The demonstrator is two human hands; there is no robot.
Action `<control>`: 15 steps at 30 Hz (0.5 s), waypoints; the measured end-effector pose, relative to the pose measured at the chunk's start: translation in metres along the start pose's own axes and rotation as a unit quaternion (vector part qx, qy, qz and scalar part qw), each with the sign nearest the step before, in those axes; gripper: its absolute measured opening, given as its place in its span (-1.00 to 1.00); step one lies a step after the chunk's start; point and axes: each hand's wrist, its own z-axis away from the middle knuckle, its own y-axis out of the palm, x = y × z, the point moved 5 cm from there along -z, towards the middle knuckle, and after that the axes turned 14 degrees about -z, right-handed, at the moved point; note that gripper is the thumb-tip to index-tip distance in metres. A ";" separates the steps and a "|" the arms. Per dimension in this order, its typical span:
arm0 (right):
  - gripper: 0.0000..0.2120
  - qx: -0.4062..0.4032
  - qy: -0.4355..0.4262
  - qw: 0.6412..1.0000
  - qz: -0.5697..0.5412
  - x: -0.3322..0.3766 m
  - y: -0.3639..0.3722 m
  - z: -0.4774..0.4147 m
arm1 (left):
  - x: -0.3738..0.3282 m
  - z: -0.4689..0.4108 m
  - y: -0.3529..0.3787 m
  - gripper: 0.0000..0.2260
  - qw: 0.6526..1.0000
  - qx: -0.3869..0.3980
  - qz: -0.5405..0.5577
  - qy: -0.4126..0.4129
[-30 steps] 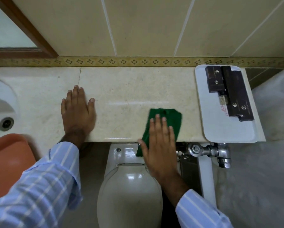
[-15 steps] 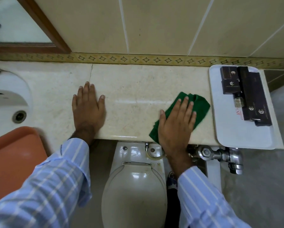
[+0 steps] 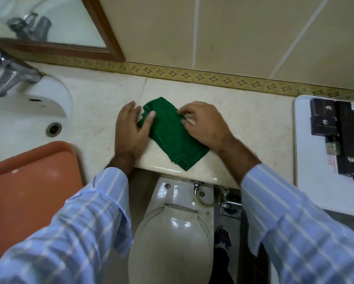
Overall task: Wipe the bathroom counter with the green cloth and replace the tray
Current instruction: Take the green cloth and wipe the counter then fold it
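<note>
**Both hands on the cloth, mid-counter**

Head view. Green cloth (image 3: 173, 133) lies folded on the beige counter (image 3: 254, 130), roughly centre, its near corner reaching the front edge above the toilet (image 3: 172, 232). Left hand (image 3: 130, 131) rests at the cloth's left side, thumb laid over the fabric, fingers flat on the stone; it presses rather than closes. Right hand (image 3: 202, 124) sits on the cloth's far right part, fingers curled, tips pinching at the top edge; whether fabric is actually gripped between them I cannot tell, some blur there. Both sleeves are blue with pale stripes.

White tray (image 3: 307, 181) sits at the right end of the counter, well apart from the cloth, carrying dark boxes (image 3: 344, 136) along its right side. To the left, a white basin (image 3: 28, 111) with a chrome tap (image 3: 6, 72) at its far edge. An orange tray (image 3: 28, 181) sits near left, over the basin's near edge. A wood-framed mirror (image 3: 49, 23) hangs far left on the tiled wall.
</note>
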 end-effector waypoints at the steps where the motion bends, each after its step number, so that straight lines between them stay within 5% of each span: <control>1: -0.70 -0.021 0.050 0.997 0.051 -0.009 -0.004 0.010 | -0.001 0.001 0.000 -0.37 1.000 -0.002 -0.019 0.006; 4: -0.57 -0.027 0.194 0.976 0.097 -0.028 -0.004 0.041 | -0.010 0.007 -0.005 -0.45 0.996 -0.005 -0.085 0.030; 8: -0.70 -0.009 0.204 0.978 0.050 -0.022 0.003 0.054 | -0.035 0.019 -0.014 -0.60 0.984 -0.005 -0.178 0.008; 15: -0.89 -0.041 0.157 0.986 -0.035 0.012 -0.003 0.039 | -0.037 0.003 -0.045 -0.83 0.994 0.028 0.006 -0.110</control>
